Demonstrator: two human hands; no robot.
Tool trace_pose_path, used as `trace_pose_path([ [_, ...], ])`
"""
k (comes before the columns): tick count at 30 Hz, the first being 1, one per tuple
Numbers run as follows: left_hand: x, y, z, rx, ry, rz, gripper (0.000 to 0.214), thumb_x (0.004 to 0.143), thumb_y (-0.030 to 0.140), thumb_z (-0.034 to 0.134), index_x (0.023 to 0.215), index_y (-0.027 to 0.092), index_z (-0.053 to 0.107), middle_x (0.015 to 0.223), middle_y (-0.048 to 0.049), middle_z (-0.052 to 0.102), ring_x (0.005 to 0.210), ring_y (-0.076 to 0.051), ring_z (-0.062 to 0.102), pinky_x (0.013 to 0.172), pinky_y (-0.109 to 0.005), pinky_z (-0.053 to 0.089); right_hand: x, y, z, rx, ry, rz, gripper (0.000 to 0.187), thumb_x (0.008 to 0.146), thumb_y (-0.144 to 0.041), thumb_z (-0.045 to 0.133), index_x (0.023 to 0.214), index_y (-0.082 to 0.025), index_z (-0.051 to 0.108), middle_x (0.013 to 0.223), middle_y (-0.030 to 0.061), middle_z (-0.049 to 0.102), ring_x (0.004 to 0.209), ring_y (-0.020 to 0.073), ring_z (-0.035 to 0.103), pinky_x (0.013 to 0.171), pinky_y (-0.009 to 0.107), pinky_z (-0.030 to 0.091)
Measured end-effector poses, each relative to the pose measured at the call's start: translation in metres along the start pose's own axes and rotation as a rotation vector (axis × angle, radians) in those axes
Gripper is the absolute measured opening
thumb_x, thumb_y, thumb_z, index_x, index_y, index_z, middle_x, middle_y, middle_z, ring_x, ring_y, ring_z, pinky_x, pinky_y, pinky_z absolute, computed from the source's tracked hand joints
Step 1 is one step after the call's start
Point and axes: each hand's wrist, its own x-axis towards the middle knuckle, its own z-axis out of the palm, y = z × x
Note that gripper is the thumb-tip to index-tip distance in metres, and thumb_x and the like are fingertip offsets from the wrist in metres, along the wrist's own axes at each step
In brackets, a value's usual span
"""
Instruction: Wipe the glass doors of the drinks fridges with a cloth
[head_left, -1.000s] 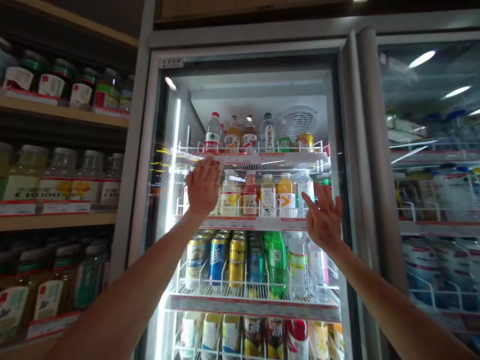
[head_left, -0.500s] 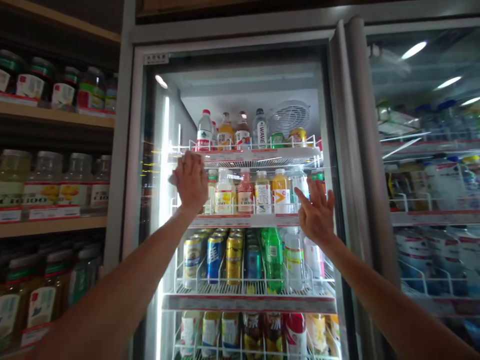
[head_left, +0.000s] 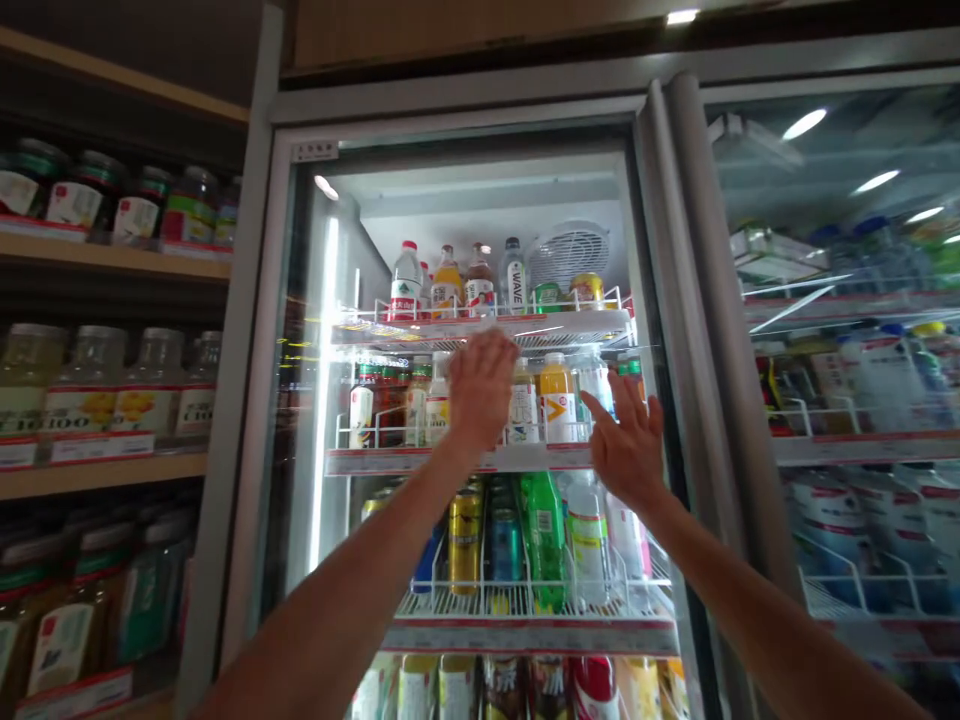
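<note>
My left hand (head_left: pixel 481 390) is raised flat before the glass door (head_left: pixel 390 170) of a drinks fridge, fingers stretched upward and a little blurred. It covers part of the second shelf's bottles. No held object shows, though its palm faces away from me. Further right, my right hand (head_left: pixel 628 436) is up at the same door with its fingers spread and nothing visible in it. Whether either palm touches the glass I cannot tell. Behind the glass, an orange juice bottle (head_left: pixel 557 390) stands between the two hands, and a green bottle (head_left: pixel 543 530) leans on the shelf below.
Wooden shelves (head_left: pixel 112 258) with rows of bottles stand on the left. A grey door handle (head_left: pixel 675 260) runs down the fridge's right side, beside a second glass-fronted fridge (head_left: pixel 817 300). Cans (head_left: pixel 465 540) and bottles fill the lower racks behind the glass.
My left hand has moved right across the door, from the left side to near the middle. My right hand stays at about the same spot. The view has tilted slightly.
</note>
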Motion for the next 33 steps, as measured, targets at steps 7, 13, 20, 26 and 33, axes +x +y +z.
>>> trace_pose_path([
  [7,-0.004,-0.049,-0.013,0.061,0.068,-0.101,0.044,0.092,0.026,0.031,0.133,0.019,0.044,0.142,-0.0082,0.042,0.136,-0.025,0.029,0.108,-0.050,0.028,-0.001,0.001,0.002,0.019,0.028,0.008,0.047,0.083,-0.017,0.049,0.128,-0.027,0.049,0.152,0.0060,0.024,0.138,0.0279,0.026,0.109,0.051,0.022],
  [13,-0.029,-0.023,-0.006,0.054,-0.018,0.085,0.045,0.091,0.027,0.037,0.135,0.026,0.042,0.144,-0.0023,0.039,0.139,-0.022,0.021,0.110,-0.046,0.025,-0.002,0.002,0.002,0.011,0.031,0.008,0.046,0.083,-0.017,0.049,0.128,-0.026,0.049,0.150,0.0069,0.028,0.136,0.0278,0.028,0.109,0.050,0.022],
  [20,-0.024,-0.065,-0.021,0.079,0.090,-0.155,0.045,0.093,0.028,0.031,0.136,0.020,0.040,0.145,-0.0072,0.037,0.138,-0.024,0.026,0.110,-0.048,0.025,-0.001,0.000,0.002,-0.016,0.019,0.030,0.043,0.082,-0.018,0.048,0.124,-0.025,0.053,0.149,0.0065,0.030,0.135,0.0275,0.030,0.108,0.049,0.023],
  [26,-0.026,-0.003,-0.005,0.001,-0.069,0.118,0.044,0.091,0.027,0.035,0.134,0.027,0.043,0.144,-0.0001,0.039,0.139,-0.024,0.023,0.111,-0.047,0.023,-0.002,0.001,0.001,-0.015,0.006,0.032,0.040,0.085,-0.021,0.046,0.124,-0.024,0.052,0.147,0.0089,0.034,0.135,0.0271,0.030,0.108,0.049,0.023],
  [33,-0.026,-0.043,-0.016,0.073,0.105,-0.256,0.045,0.092,0.028,0.032,0.135,0.020,0.043,0.145,-0.0073,0.038,0.137,-0.028,0.027,0.107,-0.051,0.027,-0.002,0.001,0.001,-0.011,-0.010,0.049,0.045,0.083,-0.020,0.046,0.128,-0.026,0.049,0.150,0.0064,0.029,0.135,0.0281,0.030,0.107,0.049,0.023],
])
